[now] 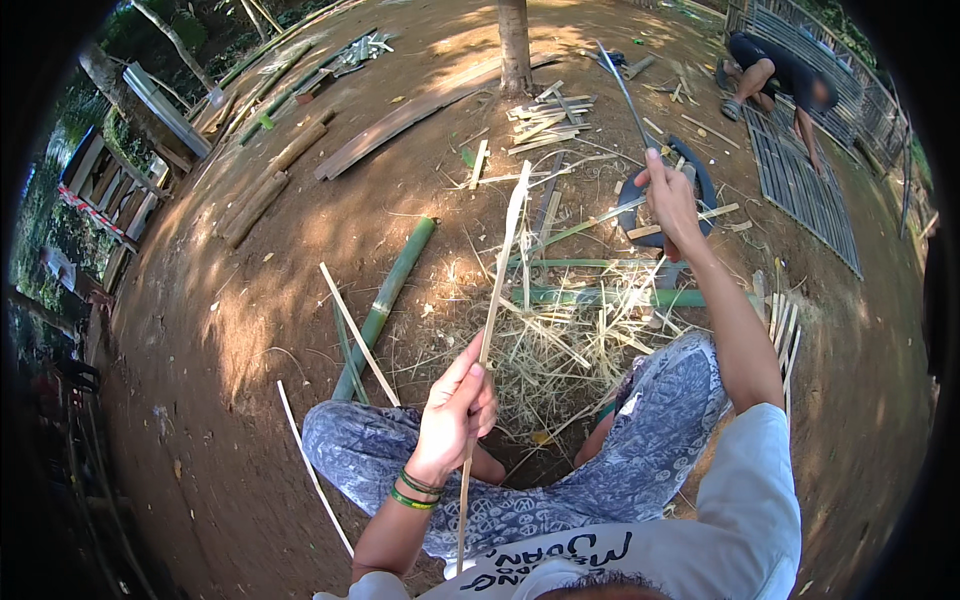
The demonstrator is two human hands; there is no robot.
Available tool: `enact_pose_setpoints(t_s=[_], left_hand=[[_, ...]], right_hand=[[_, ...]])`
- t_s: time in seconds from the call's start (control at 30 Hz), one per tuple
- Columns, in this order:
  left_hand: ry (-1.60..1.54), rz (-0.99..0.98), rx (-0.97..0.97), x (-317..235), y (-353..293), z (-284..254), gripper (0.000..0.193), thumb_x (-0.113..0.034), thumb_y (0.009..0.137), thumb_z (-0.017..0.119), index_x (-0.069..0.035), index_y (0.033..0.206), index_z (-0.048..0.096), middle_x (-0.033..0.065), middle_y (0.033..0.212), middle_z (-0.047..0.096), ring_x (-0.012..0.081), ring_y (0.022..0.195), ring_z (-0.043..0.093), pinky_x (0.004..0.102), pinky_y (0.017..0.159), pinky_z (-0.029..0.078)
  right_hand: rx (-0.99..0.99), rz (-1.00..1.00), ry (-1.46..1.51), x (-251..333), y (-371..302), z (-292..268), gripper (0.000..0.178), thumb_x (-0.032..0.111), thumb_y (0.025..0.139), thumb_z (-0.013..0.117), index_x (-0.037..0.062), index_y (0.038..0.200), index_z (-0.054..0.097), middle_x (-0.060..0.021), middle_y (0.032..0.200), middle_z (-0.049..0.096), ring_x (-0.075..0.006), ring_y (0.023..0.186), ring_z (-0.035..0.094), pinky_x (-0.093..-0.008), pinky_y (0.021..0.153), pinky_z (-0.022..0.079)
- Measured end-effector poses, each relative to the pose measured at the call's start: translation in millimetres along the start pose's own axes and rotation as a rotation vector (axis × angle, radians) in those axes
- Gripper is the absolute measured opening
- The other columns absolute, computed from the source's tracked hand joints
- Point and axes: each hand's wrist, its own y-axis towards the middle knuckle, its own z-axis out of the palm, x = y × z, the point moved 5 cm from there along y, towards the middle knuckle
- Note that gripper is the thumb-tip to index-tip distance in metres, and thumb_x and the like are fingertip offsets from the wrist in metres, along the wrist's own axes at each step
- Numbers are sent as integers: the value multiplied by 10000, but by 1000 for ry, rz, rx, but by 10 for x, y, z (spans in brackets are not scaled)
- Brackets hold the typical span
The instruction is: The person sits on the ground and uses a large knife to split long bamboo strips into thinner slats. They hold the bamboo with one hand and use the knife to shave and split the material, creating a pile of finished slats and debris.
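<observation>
My left hand (460, 408) is closed around a long, pale bamboo strip (499, 275). The strip stands nearly upright in the picture, its lower end reaching back toward my shirt. Farther out on the right, my raised right hand (670, 198) grips a knife with a long, narrow blade (624, 98) pointing up and away. Blade and strip are apart; the knife's handle is hidden in my fist. Below, between my knees, lies a heap of thin bamboo shavings (560, 365). A green bamboo pole (725, 299) runs crosswise at the heap's far side.
Another green bamboo pole (388, 292) lies left of the heap, with a loose strip (355, 325) beside it. Ahead are a black ring (705, 170), split bamboo pieces (545, 122) and a tree trunk (515, 45). At right, a person (785, 68) bends over a slatted panel (812, 200).
</observation>
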Motion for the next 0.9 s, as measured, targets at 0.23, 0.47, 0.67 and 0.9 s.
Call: enact_pose_setpoints(t_s=[0.23,0.47,0.67,0.9], left_hand=[[-57,-13,3,-58,273,120,450,-138,1074,408,-77,1519,367,1,771,448,55,511,356,188,441,347],[-48,53,12,-254,508,285,376,-176,1080,412,-118,1450,445,3,814,478,42,526,340,184,457,300],[-48,-21,86,-279,583,483,205,-221,1092,385,-92,1169,524,-25,735,349,50,550,341,191,455,288],[-72,110,127,-358,701,403,402,-165,1045,469,-101,1441,442,29,819,558,61,542,415,202,464,338]], right_hand=[[311,-198,229,461,-575,320,577,548,1011,472,17,1007,696,0,509,450,-100,448,430,-304,452,333],[393,-669,11,975,-1128,499,474,514,928,625,67,1081,670,-175,660,649,-368,617,672,-444,572,509],[446,-732,-153,1074,-1316,654,526,546,889,660,84,1139,647,-142,604,638,-358,542,650,-464,512,494],[455,-804,-165,1226,-1414,628,594,538,876,679,83,1251,610,-146,659,660,-346,556,653,-463,519,495]])
